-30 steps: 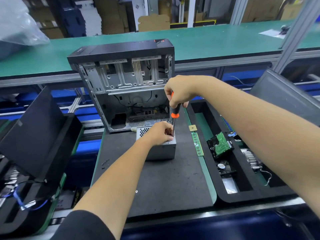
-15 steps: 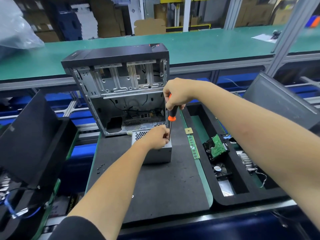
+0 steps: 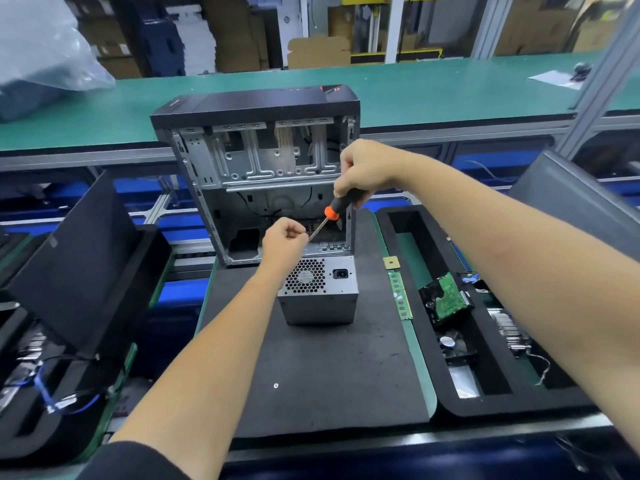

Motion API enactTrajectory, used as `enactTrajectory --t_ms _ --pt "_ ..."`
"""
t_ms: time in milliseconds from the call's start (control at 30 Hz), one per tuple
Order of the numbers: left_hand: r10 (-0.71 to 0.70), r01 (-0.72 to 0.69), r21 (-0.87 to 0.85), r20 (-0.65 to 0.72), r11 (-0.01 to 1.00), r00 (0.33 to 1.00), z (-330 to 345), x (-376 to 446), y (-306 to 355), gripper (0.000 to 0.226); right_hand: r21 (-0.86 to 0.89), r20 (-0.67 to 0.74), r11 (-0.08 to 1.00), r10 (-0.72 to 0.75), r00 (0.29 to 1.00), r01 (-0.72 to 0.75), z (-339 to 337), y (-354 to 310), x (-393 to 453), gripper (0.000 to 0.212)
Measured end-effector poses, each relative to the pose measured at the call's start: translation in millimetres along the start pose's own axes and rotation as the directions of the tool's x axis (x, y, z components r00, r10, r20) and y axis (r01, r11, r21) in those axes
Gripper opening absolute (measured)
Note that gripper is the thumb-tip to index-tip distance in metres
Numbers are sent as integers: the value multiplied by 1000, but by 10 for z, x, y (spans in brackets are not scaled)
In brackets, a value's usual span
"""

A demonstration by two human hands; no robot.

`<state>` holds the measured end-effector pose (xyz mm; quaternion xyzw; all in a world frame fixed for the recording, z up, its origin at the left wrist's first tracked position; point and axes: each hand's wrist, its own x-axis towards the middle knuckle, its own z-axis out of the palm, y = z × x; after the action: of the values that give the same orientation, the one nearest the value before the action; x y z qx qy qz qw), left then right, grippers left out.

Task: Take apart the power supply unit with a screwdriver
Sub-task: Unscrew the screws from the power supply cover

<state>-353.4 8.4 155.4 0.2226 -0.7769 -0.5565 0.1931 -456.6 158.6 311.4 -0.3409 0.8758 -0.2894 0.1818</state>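
At centre left, left hand (image 3: 284, 237) raised off the power supply unit (image 3: 318, 294), fingers curled, pinching at the screwdriver (image 3: 333, 211) tip; whether a screw is held, cannot tell. Half a second back, resting on the unit's top. At centre, unit standing on the black mat (image 3: 322, 368), fan grille now uncovered, label unreadable. Right of centre, right hand (image 3: 363, 171) gripping the screwdriver handle, shaft now tilted, no longer upright

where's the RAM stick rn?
Head view: the RAM stick lies on the green strip right of the power supply unit, just below a small gold chip.
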Motion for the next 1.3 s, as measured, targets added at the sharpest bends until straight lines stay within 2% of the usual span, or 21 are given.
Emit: enactTrajectory --t_ms 100,200,267,333,400,467,567,633,733,1000,1300 --pt "-16 12 -26 -120 1000 993 -293 22 -107 26 218 93 970 88 992 -106 215 55 48 11" --pt "-37 44 24 -250 999 968 -648 -23 -281 25 271 201 953 84 976 -138 495 98 144 12" --pt "-69 99 99 -272 990 960 -892 -98 -451 21 316 255 942 28 967 -111 691 72 221 13" --pt "-97 156 244 -237 957 967 -1100 -202 -670 16 346 293 933 -4 956 -103 899 13 286 14" --pt "-148 215 377 -199 901 969 -1236 -320 -908 18 303 353 950 -37 935 -77 1121 -67 338 17" --pt "-198 261 461 -182 848 963 -1301 -435 -1130 21 172 394 985 -76 916 8 1344 -163 394 13" --pt "-240 298 520 -177 800 954 -1319 -543 -1378 17 -101 373 987 -78 924 124 1654 -308 471 14" --pt "-246 311 557 -190 770 950 -1319 -569 -1499 13 -172 390 973 -74 918 152 1854 -396 508 20" --pt "-283 339 591 -188 732 940 -1321 -571 -1623 13 -203 418 967 -56 907 153 2089 -496 537 23" --pt "-365 287 708 -45 645 930 -1325 -467 -1654 17 -229 457 963 -20 889 139 2305 -515 635 21" --pt "-362 255 677 17 690 932 -1317 -427 -1587 14 -140 444 986 -23 895 95 2117 -481 696 13"
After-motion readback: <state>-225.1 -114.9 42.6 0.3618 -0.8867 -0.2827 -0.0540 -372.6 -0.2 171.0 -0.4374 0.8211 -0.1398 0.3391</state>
